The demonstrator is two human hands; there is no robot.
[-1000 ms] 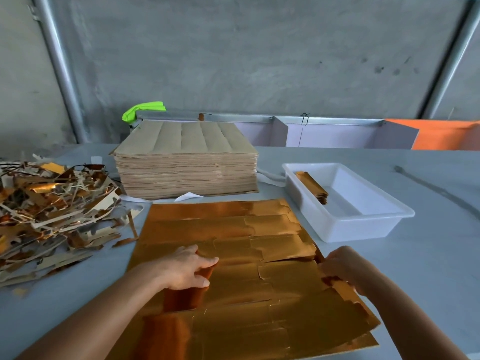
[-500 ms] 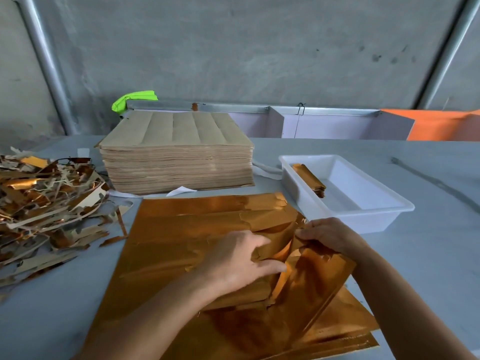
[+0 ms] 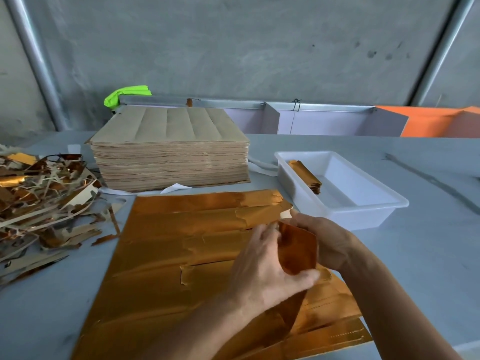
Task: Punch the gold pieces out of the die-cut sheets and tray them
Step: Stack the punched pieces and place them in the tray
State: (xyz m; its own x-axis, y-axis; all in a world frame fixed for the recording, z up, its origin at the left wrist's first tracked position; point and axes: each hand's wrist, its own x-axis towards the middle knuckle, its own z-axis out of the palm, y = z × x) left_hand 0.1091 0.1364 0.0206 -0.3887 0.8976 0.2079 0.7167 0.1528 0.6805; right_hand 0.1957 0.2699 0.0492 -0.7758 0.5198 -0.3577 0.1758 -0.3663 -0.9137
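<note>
The gold piece [image 3: 298,249] stands pinched between both hands above the die-cut sheet [image 3: 181,255] on the table [image 3: 415,255], left hand [image 3: 265,271] gripping its near edge, right hand [image 3: 327,240] its far side. The white tray [image 3: 363,203], already holding a gold stack [image 3: 305,175], lies just beyond the right hand, nothing between. Brown sheet stack [image 3: 168,149] and scrap pile [image 3: 39,203] sit leftward.

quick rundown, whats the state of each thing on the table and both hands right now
left hand: grips the lifted gold piece
right hand: holds the same piece from the far side
gold piece: raised off the sheet, curved between both hands
gold die-cut sheet: flat on the table, partly punched, flaps torn up
white tray: open, one small gold stack at its left end
brown sheet stack: tall, squared, untouched
scrap pile: loose, tangled
</note>
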